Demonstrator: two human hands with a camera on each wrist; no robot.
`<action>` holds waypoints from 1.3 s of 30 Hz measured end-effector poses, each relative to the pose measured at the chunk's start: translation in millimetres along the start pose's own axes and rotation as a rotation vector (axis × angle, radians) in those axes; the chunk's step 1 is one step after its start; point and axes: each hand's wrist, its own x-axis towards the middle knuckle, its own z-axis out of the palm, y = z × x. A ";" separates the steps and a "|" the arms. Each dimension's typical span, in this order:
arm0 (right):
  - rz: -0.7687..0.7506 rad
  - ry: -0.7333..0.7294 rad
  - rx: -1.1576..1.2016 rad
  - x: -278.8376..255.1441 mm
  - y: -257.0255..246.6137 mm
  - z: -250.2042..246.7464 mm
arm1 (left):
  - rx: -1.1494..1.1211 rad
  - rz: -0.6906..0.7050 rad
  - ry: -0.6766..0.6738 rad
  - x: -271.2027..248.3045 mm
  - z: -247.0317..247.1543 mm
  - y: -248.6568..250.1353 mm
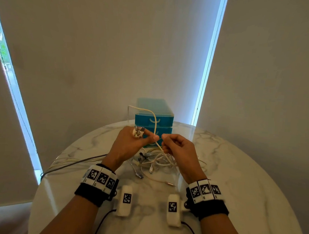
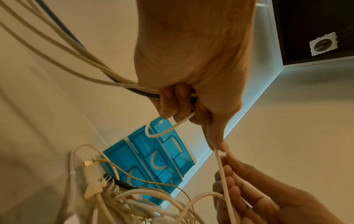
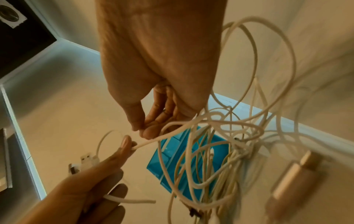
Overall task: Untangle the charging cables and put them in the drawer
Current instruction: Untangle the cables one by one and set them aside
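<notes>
A tangle of white and cream charging cables (image 1: 154,161) lies on the marble table (image 1: 237,176) in front of a blue plastic drawer unit (image 1: 154,116), whose drawers look closed. My left hand (image 1: 130,140) is raised over the pile. It grips several cable ends with USB plugs (image 1: 138,131) and pinches a cream cable (image 1: 154,119) that loops up in front of the drawers. My right hand (image 1: 177,147) pinches the same cream cable (image 3: 151,141) just beside the left thumb. In the left wrist view that cable (image 2: 223,174) runs down past the right fingers.
More cables (image 1: 71,163) trail from the left hand over the table's left edge. Loose plugs (image 1: 140,175) and a thin jack lead (image 1: 166,183) lie on the marble near my wrists. The round table's rim curves close on both sides; a wall stands behind the drawers.
</notes>
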 end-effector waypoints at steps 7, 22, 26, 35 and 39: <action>-0.175 -0.121 -0.410 3.3 0.4 -16.0 | -0.262 0.037 0.296 3.7 -3.9 0.6; -0.280 0.061 -0.458 2.9 0.2 -20.8 | -0.421 0.075 0.445 7.2 -10.3 -1.1; -0.286 0.306 -0.196 4.4 -7.8 -21.4 | -0.286 0.030 0.066 2.5 -3.7 2.3; -0.431 0.306 -0.217 -2.5 -16.4 -6.7 | -0.032 0.092 -0.283 2.4 4.8 -5.8; -0.363 0.246 -0.178 -3.2 -15.1 4.5 | 0.004 0.099 -0.129 4.1 8.4 -6.9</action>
